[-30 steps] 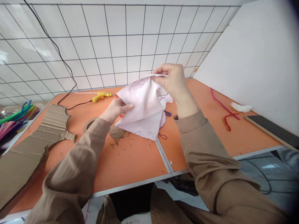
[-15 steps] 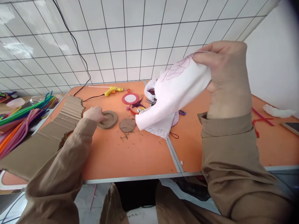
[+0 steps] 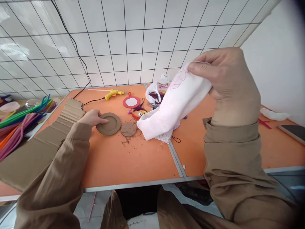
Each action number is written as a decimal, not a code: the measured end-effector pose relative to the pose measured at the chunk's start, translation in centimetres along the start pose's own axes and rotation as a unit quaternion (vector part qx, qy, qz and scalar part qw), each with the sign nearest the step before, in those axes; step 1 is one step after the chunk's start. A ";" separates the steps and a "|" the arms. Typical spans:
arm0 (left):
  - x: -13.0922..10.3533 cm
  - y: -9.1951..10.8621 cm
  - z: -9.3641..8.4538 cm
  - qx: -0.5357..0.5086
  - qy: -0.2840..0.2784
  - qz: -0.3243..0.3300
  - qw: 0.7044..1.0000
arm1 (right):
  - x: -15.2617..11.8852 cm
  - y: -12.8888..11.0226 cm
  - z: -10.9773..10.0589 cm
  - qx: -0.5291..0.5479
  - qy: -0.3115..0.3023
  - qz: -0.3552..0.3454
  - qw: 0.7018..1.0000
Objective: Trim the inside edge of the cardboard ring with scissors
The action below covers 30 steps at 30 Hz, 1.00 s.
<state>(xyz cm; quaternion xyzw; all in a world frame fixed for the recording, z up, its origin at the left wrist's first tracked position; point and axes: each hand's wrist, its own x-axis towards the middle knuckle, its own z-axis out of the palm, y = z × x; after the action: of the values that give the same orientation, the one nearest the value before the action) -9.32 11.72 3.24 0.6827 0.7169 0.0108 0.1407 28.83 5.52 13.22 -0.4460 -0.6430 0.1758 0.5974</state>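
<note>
My right hand [image 3: 221, 71] pinches the upper edge of a white cloth [image 3: 169, 108] with pinkish drawn patterns. The cloth hangs down to the left, its lower end at the orange table. At the left, my left hand [image 3: 92, 118] grips the edge of a round cardboard piece [image 3: 111, 123] with a recessed centre, thumb on top and fingers partly hidden. Just right of it lies a smaller cardboard disc [image 3: 128, 129] with brown scraps around it.
Behind are a yellow glue gun [image 3: 114, 93], a red-rimmed disc [image 3: 131, 102] and a white plastic bag [image 3: 152, 93]. A large cardboard sheet [image 3: 35, 152] and coloured pipe cleaners [image 3: 21, 127] lie left. A dark flat object [image 3: 293, 132] rests far right.
The round cardboard piece is now tilted up more toward the view in my left hand. My right hand and the cloth have moved slightly left and down, showing more of the plastic bag.
</note>
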 end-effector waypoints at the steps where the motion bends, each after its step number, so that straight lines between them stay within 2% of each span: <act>1: -0.3 0.0 -0.3 -0.029 -0.007 0.005 1.000 | -0.1 0.0 0.0 -0.008 -0.025 0.003 1.000; 4: -1.3 0.2 -1.5 -0.184 -0.044 0.026 0.981 | -0.2 -0.1 -0.3 -0.050 -0.064 0.013 0.997; 7: -1.8 0.2 -2.3 -0.275 -0.029 0.029 0.961 | -0.3 -0.3 -0.4 -0.097 -0.082 0.030 0.991; 10: -1.8 0.0 -2.5 -0.328 -0.005 0.024 0.944 | -0.2 -0.3 -0.3 -0.121 -0.080 0.047 0.988; 14: -1.8 0.3 -2.2 -0.409 -0.035 0.054 0.910 | 0.1 0.3 -0.2 -0.072 -0.085 0.070 0.991; 20: -2.7 3.4 -3.3 -0.448 -0.059 0.114 0.885 | 0.3 0.9 -0.1 -0.042 -0.106 0.091 0.989; 25: -2.5 5.6 -4.4 -0.477 -0.076 0.222 0.847 | 0.3 0.7 0.3 -0.015 -0.156 0.082 0.984; 30: -2.4 8.2 -4.4 -0.525 -0.121 0.391 0.746 | 0.1 0.9 0.5 0.067 -0.264 0.070 0.960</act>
<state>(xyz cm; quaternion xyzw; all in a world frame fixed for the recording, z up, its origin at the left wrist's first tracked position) -2.17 10.66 9.59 0.7171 0.2453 0.3569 0.5461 28.67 6.23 12.48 -0.3862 -0.7317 0.3717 0.4210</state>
